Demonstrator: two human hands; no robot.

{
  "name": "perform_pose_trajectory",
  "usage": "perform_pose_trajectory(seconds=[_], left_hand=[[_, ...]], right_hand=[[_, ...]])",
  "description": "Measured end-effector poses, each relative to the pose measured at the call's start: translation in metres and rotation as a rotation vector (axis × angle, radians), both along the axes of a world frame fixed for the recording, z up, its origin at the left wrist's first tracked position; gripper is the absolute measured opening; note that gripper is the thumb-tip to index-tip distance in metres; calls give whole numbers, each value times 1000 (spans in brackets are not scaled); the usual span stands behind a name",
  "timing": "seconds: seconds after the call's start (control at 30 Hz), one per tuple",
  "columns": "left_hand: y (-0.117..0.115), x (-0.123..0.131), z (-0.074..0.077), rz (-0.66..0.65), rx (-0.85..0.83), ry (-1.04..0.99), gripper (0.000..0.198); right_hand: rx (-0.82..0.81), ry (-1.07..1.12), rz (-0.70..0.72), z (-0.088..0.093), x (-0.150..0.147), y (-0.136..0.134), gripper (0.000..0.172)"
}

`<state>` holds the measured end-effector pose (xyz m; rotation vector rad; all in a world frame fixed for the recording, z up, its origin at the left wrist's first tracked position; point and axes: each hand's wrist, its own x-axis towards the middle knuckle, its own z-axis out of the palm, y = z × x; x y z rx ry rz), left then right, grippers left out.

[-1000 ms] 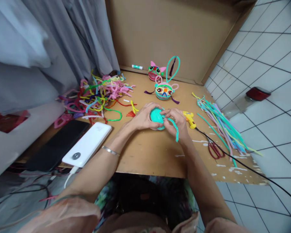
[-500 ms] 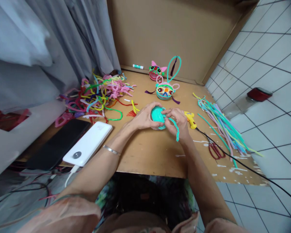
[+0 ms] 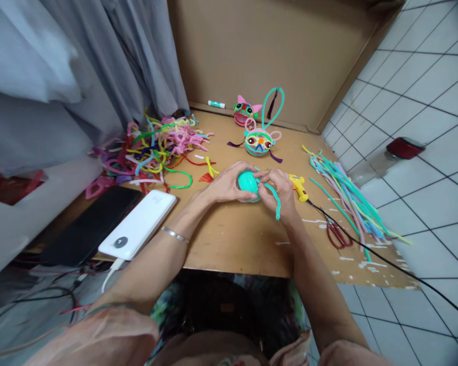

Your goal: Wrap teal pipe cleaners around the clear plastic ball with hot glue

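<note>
Between my hands, above the middle of the table, is a rounded turquoise pipe-cleaner piece (image 3: 247, 184) made of coiled strands. My left hand (image 3: 229, 184) is curved around its left side, thumb below and fingers above. My right hand (image 3: 280, 190) pinches at its right edge, where a loose turquoise pipe cleaner (image 3: 276, 203) hangs down past the fingers. The exact spot under the right fingertips is hidden. Behind stand a finished turquoise animal head (image 3: 258, 143) with pink loop ears and a smaller red and green one (image 3: 245, 113) with pink pointed ears.
Tangled coloured pipe cleaners (image 3: 156, 147) lie at the left, near a white power bank (image 3: 138, 224) and a black phone-like slab (image 3: 91, 223). On the right are a yellow glue gun (image 3: 299, 188) with a black cord, red-handled scissors (image 3: 339, 237) and straight pipe cleaners (image 3: 351, 195).
The view has shifted very slightly. Both hands keep the same hold on the turquoise piece, and the loose end hangs much as before.
</note>
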<state>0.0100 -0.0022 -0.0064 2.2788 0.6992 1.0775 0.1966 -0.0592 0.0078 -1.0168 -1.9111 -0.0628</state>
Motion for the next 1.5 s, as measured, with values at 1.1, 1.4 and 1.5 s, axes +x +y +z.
perform_pose_trajectory(seconds=[1.1, 1.4, 1.5], left_hand=[[-2, 4, 2, 181, -317, -62, 68], [-2, 4, 3, 170, -328, -64, 69], [-4, 5, 5, 181, -345, -55, 68]], right_hand=[[111, 119, -489, -36, 3, 16, 26], [77, 129, -515, -39, 7, 18, 32], [70, 144, -492, -38, 6, 17, 31]])
